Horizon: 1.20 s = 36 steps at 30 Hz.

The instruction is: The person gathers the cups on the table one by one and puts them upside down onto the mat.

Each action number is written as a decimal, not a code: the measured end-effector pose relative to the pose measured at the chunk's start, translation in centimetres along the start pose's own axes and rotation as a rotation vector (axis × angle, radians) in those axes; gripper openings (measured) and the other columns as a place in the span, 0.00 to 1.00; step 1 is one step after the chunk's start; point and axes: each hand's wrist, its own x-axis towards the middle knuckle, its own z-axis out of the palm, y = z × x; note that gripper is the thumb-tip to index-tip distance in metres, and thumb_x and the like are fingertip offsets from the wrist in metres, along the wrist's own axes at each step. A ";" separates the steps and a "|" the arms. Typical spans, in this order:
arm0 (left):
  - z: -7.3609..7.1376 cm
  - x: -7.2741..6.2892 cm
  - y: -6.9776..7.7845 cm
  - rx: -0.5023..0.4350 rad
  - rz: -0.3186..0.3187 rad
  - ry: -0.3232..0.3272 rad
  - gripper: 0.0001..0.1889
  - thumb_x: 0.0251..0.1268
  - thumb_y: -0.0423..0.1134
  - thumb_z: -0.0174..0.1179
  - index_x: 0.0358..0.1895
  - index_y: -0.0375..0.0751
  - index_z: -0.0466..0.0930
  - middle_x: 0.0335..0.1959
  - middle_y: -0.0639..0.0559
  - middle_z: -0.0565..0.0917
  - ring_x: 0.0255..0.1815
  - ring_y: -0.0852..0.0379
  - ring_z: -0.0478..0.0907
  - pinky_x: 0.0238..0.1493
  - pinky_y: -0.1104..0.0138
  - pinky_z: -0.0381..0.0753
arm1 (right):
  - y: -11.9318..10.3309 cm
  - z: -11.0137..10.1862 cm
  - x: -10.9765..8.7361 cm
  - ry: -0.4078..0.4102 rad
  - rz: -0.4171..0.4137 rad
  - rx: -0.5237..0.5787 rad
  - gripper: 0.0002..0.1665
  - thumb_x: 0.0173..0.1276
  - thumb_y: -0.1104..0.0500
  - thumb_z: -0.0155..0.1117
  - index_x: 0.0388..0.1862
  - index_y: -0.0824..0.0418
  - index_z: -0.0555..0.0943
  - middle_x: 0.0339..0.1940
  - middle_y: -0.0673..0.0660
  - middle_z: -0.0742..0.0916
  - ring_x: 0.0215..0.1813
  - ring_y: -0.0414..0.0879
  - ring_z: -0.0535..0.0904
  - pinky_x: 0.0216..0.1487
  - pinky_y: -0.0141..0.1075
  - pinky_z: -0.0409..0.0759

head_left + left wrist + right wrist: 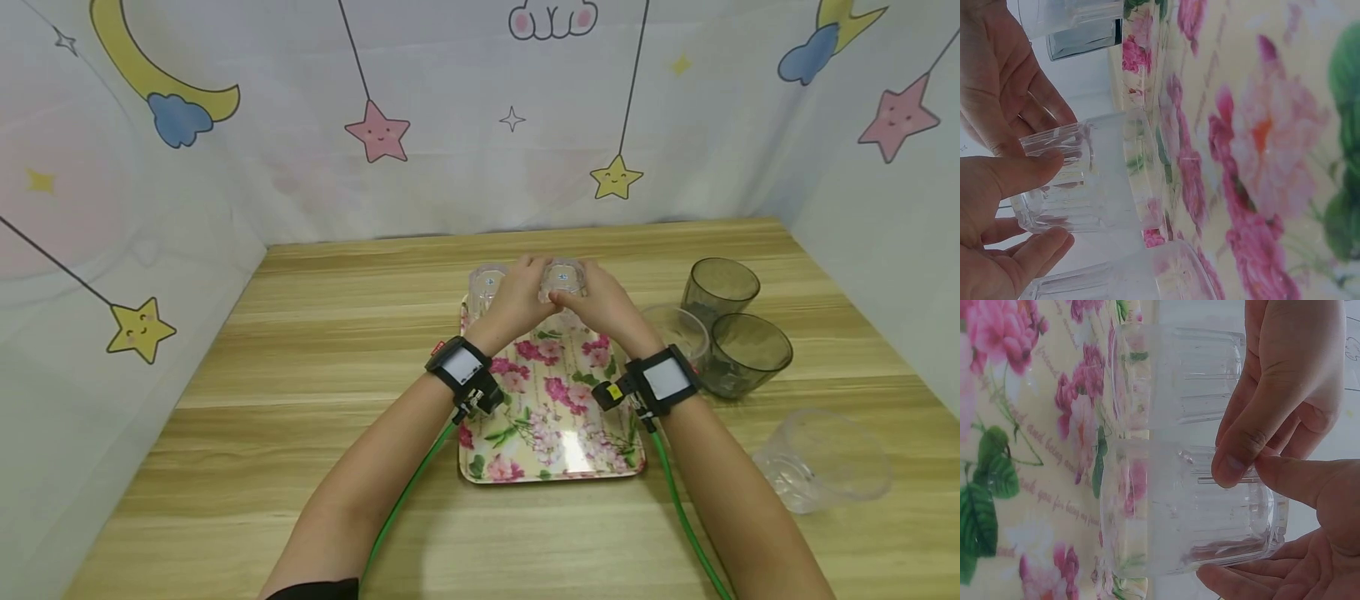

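Observation:
Both hands grip one clear tumbler (562,279) that stands upside down at the far end of a flowered tray (517,425). In the right wrist view, the left hand (1297,381) lays its thumb on the wall of the tumbler (1210,519), and the right hand (1322,537) curls round its base end. From the other side, the left wrist view shows the same tumbler (1110,181) between the fingers, its rim at the tray. A second clear tumbler (487,287), also inverted, stands just left of the left hand (517,300).
Right of the tray stand two smoky dark cups (722,287) and a clear cup (678,329), close together. Nearer the right forearm, another clear tumbler (825,467) lies tilted on the wooden table (330,350). Green cables (408,492) run along both forearms.

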 end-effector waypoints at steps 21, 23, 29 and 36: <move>0.5 0.2 -0.1 0.029 0.004 0.003 0.36 0.60 0.44 0.66 0.68 0.32 0.64 0.65 0.37 0.71 0.65 0.44 0.72 0.68 0.58 0.75 | 0.4 0.2 0.3 -0.021 0.029 -0.015 0.46 0.74 0.47 0.52 0.76 0.71 0.45 0.75 0.72 0.60 0.74 0.65 0.61 0.70 0.58 0.68; 0.5 0.3 -0.1 0.036 0.004 0.001 0.36 0.60 0.43 0.66 0.69 0.32 0.63 0.65 0.37 0.71 0.64 0.44 0.73 0.67 0.58 0.76 | 0.5 0.2 0.3 -0.020 0.034 -0.018 0.46 0.74 0.46 0.51 0.76 0.71 0.45 0.75 0.72 0.60 0.74 0.65 0.61 0.70 0.58 0.68; 0.6 0.3 0.0 0.045 -0.007 -0.010 0.36 0.61 0.43 0.65 0.69 0.33 0.63 0.65 0.37 0.71 0.63 0.44 0.73 0.66 0.58 0.76 | 0.6 0.3 0.4 -0.018 0.041 -0.015 0.46 0.74 0.46 0.51 0.76 0.71 0.45 0.75 0.72 0.60 0.73 0.65 0.62 0.70 0.58 0.69; 0.7 0.3 0.0 0.043 -0.004 -0.027 0.36 0.63 0.43 0.63 0.70 0.33 0.60 0.66 0.37 0.69 0.63 0.44 0.73 0.66 0.58 0.77 | 0.7 0.4 0.5 -0.023 0.036 -0.008 0.47 0.74 0.46 0.51 0.76 0.72 0.43 0.76 0.72 0.59 0.73 0.65 0.62 0.69 0.58 0.70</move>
